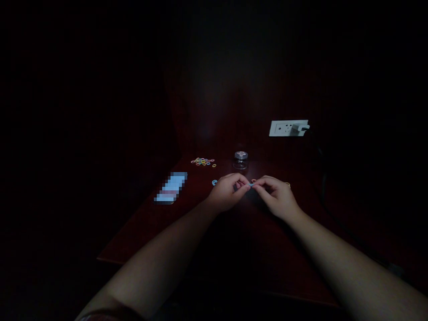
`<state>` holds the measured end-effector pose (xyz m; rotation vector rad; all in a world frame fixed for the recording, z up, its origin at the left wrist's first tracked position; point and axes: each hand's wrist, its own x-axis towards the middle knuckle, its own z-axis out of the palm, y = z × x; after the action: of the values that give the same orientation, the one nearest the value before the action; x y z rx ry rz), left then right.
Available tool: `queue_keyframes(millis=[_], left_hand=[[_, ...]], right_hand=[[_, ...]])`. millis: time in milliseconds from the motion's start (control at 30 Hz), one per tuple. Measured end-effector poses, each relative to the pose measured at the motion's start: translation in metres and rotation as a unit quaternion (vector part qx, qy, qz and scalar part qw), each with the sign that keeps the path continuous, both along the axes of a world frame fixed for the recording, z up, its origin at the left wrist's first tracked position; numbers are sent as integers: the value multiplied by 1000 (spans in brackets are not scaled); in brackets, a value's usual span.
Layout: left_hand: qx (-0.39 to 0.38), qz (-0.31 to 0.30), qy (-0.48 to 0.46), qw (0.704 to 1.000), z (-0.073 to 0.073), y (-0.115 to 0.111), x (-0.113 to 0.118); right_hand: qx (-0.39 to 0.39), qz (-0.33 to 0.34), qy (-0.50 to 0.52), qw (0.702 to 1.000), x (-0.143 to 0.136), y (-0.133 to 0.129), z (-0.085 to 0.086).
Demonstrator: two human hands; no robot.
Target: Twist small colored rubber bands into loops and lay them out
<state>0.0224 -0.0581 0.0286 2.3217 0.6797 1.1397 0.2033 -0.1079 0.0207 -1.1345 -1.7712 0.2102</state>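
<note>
A small light-blue hair tie is pinched between my two hands, above the dark red table. My left hand has its thumb and fingertips closed on the left end of it. On the other end, the thumb and forefinger of my right hand are pressed together. Another blue hair tie lies just left of my left hand, partly covered by it. Behind my right hand, an orange hair tie and a yellow one show only in part.
Several hair ties in mixed colours lie in a loose pile at the back left. A clear lidded jar stands beyond my hands. To the left is a blurred phone-like slab. A plugged-in wall socket has a cable hanging at right.
</note>
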Motion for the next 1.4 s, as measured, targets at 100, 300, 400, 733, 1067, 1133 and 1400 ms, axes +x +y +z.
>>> queue_keyframes(millis=[100,300,400,733,1067,1133,1400], left_hand=[[14,12,-11,1000,-2,2,0],[-43,9,-31,999,-4,4,0],[-54,13,-27,998,-5,6,1],[-69,-23,-12,997,-7,8,0],[-72,-27,8,997,-9,8,2],[-67,-23,8,997,-8,7,2],[-27,-10,38,999,-1,-1,2]], right_hand=[[-1,9,2,1000,0,1,-1],[-9,9,12,1000,1,2,-2],[-15,18,8,1000,0,1,-2],[-8,20,31,999,-1,0,-1],[6,36,-13,999,-2,-4,3],[11,28,-7,1000,-2,-3,3],[-12,-16,-3,1000,1,-1,-2]])
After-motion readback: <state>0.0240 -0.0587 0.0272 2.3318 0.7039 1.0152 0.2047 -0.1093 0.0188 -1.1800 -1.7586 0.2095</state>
